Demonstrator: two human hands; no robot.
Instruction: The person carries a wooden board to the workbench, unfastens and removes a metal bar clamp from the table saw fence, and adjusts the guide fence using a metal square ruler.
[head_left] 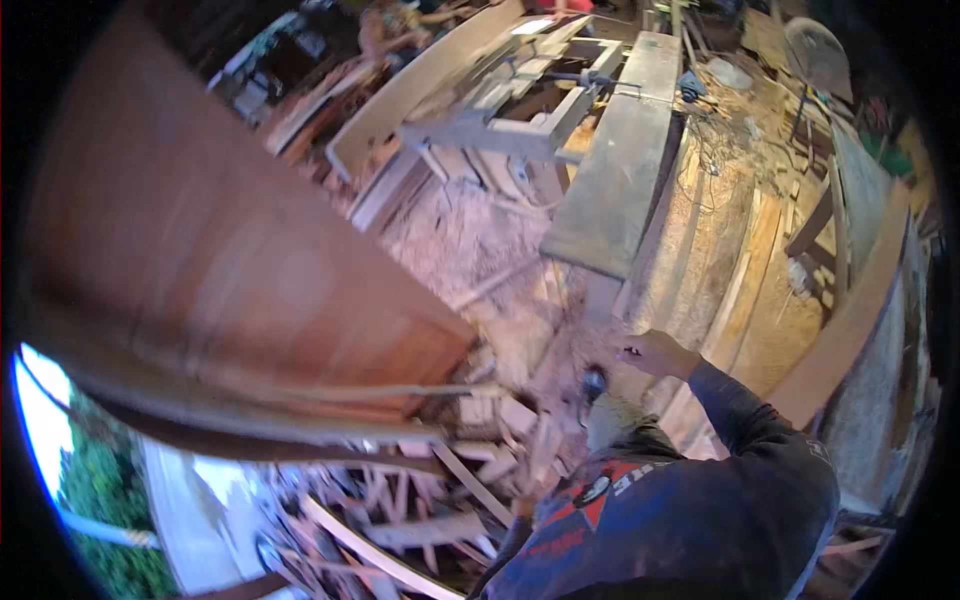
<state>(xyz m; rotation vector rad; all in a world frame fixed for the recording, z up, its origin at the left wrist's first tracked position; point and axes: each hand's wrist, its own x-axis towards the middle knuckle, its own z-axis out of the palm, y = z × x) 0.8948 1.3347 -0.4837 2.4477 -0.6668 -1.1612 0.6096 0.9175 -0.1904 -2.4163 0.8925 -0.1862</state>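
In the head view, one right hand point(660, 354) is seen over a floor point(460, 225) strewn with wood shavings, its fingers curled; whether the small dark thing at their tips is gripped cannot be told. The left hand is mostly hidden beside the printed dark shirt point(640, 530), and the state of its fingers cannot be made out. Nearest beyond the right fingers, one broad, flat grey plank point(615, 160) is laid lengthwise, one wooden frame point(480, 135) being set to its left. Right of the fingers, several long, rough boards point(745, 290) are spread. Left of them, much of the ground is blocked by one large, smooth brown panel point(240, 240), tapered towards the fingers. One dark shoe point(593, 382) is planted just below and left of the fingertips; farther down-left, uncounted splintered offcuts point(430, 530) are heaped.
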